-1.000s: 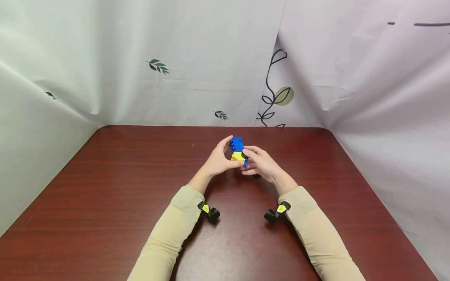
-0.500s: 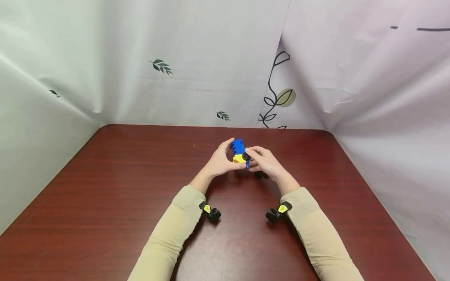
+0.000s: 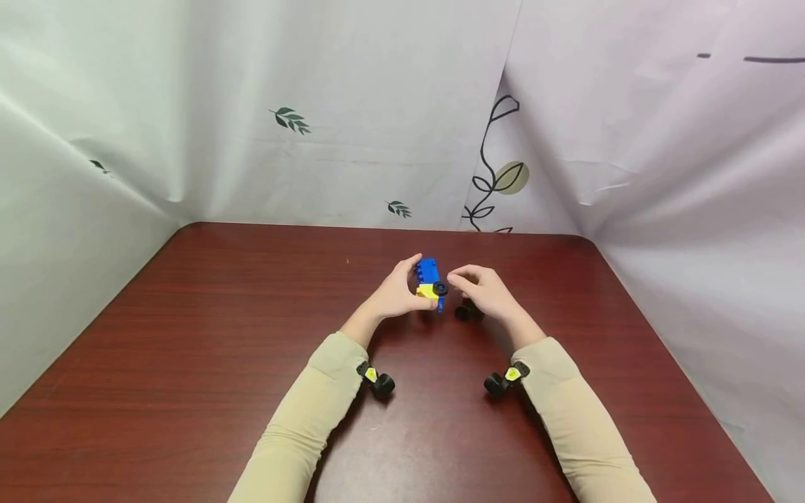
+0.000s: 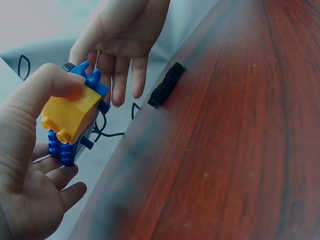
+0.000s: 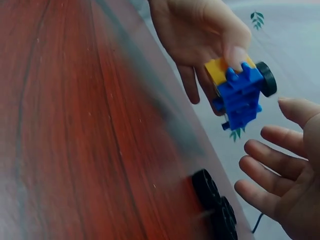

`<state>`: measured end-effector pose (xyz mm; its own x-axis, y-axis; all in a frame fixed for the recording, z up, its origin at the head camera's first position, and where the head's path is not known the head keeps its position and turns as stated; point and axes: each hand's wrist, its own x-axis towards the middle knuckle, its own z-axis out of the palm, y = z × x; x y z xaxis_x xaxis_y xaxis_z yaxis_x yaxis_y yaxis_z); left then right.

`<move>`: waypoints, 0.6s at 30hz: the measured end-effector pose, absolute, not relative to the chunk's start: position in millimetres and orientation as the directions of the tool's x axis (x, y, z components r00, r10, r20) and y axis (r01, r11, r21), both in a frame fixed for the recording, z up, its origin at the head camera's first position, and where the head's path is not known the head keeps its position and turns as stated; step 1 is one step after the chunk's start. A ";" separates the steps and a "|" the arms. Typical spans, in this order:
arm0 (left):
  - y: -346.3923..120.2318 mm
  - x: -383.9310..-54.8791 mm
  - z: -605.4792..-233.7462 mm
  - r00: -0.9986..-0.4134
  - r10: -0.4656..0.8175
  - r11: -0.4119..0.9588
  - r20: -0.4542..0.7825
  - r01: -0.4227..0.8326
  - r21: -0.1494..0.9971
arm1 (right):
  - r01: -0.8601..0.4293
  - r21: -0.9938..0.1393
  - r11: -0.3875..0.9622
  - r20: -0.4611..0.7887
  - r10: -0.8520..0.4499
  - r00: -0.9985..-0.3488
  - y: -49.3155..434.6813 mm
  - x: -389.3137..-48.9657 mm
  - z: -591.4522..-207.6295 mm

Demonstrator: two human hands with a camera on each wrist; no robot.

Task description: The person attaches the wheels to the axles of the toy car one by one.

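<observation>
My left hand [image 3: 393, 292] holds a toy vehicle of blue and yellow building bricks [image 3: 429, 270] above the table, its thumb on the yellow brick [image 4: 74, 111]. One black wheel [image 5: 267, 80] sits on the side of the blue chassis [image 5: 239, 97]; bare blue pegs show elsewhere on it. Just to the right of the toy, and apart from it, is my right hand [image 3: 493, 293], with nothing between its fingers. In the right wrist view its fingers are spread and loosely bent. Below this hand, loose black wheels [image 3: 469, 310] lie close together on the tabletop.
The dark red wooden table [image 3: 189, 349] has rounded far corners. A pale cloth with leaf prints [image 3: 352, 126] hangs behind and at both sides. Black wrist cameras are strapped on both sleeves [image 3: 553, 391].
My right hand has let go of the black wheel and drawn back to the right. The wheel stays on the toy, which my left hand still holds. More of the loose wheels shows now.
</observation>
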<state>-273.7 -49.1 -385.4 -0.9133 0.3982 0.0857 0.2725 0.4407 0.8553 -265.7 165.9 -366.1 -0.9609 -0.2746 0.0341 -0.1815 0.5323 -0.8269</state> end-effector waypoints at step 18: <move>-47.6 -272.5 -388.2 -0.899 0.438 0.421 0.007 0.212 0.882 | -0.265 -0.755 0.600 0.038 -0.363 -0.931 191.4 -268.1 -374.5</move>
<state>-272.5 -47.6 -388.2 -0.8989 0.4380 0.0069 0.2120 0.4212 0.8818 -268.1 191.4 -374.5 -0.9310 -0.3630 0.0381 -0.2647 0.5995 -0.7553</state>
